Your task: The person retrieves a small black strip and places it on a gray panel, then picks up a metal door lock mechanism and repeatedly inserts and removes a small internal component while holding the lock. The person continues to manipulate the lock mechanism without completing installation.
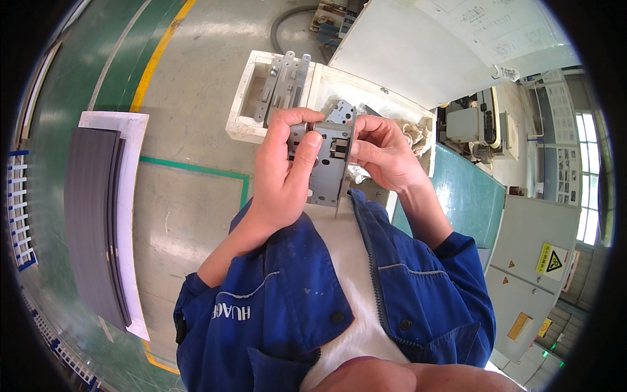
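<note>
A grey metal mortise lock (pixel 325 173) is held up in front of my chest, its long faceplate standing on edge toward the right. My left hand (pixel 281 163) is closed round the case, thumb across the near side and fingers along the top. At the faceplate, my right hand (pixel 386 150) is closed in a pinch beside the latch opening; its fingertips touch the plate, and anything small between them is hidden. Just beyond my left hand, several similar locks (pixel 287 81) lie across a white wooden box (pixel 243 117). Another perforated metal plate (pixel 341 112) shows behind the held lock.
A crumpled cloth (pixel 417 137) lies in the box's right-hand part. To the right are a green-topped surface (pixel 460 189) and a grey cabinet (pixel 529 242). A large white panel (pixel 418 46) rises at the far right. Dark long strips (pixel 91 222) rest on a pale board at left.
</note>
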Available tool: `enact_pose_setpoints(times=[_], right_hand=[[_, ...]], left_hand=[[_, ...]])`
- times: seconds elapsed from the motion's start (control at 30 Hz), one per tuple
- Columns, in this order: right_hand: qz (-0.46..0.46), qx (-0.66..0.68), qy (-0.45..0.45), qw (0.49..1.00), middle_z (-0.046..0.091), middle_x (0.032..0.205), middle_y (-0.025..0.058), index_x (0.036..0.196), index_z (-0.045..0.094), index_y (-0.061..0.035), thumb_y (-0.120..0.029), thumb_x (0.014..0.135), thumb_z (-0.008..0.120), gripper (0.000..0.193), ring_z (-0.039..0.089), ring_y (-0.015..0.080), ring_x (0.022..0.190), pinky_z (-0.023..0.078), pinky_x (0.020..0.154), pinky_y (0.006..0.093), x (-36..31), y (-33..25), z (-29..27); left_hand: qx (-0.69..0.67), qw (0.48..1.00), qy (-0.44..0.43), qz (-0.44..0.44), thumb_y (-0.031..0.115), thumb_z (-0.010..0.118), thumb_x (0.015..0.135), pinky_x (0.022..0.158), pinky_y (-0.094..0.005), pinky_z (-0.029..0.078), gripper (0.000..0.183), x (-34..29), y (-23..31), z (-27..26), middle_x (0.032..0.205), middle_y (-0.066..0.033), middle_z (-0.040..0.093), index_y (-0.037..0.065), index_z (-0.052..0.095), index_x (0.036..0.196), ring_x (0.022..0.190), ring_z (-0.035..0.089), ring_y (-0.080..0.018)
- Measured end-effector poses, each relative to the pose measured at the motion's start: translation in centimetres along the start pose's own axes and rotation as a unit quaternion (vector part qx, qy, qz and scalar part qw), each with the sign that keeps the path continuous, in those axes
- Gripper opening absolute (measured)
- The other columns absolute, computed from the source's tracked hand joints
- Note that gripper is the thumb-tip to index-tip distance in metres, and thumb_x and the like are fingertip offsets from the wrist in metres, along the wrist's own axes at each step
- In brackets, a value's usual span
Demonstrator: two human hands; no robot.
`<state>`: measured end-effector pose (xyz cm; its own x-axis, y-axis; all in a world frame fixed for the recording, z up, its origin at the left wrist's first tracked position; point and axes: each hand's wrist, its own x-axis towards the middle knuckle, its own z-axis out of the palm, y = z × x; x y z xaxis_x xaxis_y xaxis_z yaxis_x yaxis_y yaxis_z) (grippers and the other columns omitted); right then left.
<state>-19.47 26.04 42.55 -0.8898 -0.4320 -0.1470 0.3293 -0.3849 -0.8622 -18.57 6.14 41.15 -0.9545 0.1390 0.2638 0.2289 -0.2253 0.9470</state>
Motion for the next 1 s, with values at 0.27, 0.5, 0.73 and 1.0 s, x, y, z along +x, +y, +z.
enact_pose_setpoints(times=[0.27,0.5,0.73,1.0], right_hand=[[0.004,0.067,0.004,0.998,0.067,0.109,0.0096,0.115,0.065,0.0011,-0.004,0.091,0.067,0.024,0.066,0.0185,0.099,0.057,0.088,0.0328,-0.5,0.5,-0.5],[0.013,0.054,-0.005,0.998,0.067,0.101,0.0061,0.105,0.065,-0.0002,-0.003,0.090,0.068,0.015,0.065,0.0146,0.091,0.054,0.081,0.0293,0.0,0.9,-0.5],[-0.004,-0.010,0.075,0.997,0.067,0.095,0.0044,0.103,0.064,0.0006,-0.004,0.091,0.066,0.013,0.064,0.0122,0.086,0.053,0.077,0.0285,0.1,0.8,0.1],[-0.012,0.058,0.078,0.995,0.068,0.109,0.0071,0.118,0.063,0.0015,-0.011,0.095,0.063,0.027,0.064,0.0135,0.097,0.052,0.084,0.0274,-1.9,0.9,-1.1]], left_hand=[[0.004,1.000,0.015,0.008,0.015,0.052,0.102,0.057,-0.0190,0.034,0.020,0.0,0.3,-0.2,0.080,0.0036,0.049,0.004,0.053,0.119,0.065,0.041,-0.0013],[0.000,1.000,0.012,-0.005,0.016,0.051,0.102,0.058,-0.0196,0.034,0.020,-0.1,-0.4,0.0,0.082,0.0030,0.049,0.004,0.054,0.118,0.068,0.042,-0.0018],[-0.046,0.996,0.021,-0.071,0.013,0.051,0.102,0.065,-0.0200,0.036,0.021,0.8,-1.9,0.6,0.084,0.0026,0.051,0.003,0.055,0.119,0.074,0.044,-0.0030],[-0.128,0.984,0.034,-0.121,0.011,0.051,0.101,0.075,-0.0204,0.042,0.021,0.8,-2.4,2.5,0.097,-0.0009,0.060,0.003,0.055,0.120,0.084,0.052,-0.0041]])
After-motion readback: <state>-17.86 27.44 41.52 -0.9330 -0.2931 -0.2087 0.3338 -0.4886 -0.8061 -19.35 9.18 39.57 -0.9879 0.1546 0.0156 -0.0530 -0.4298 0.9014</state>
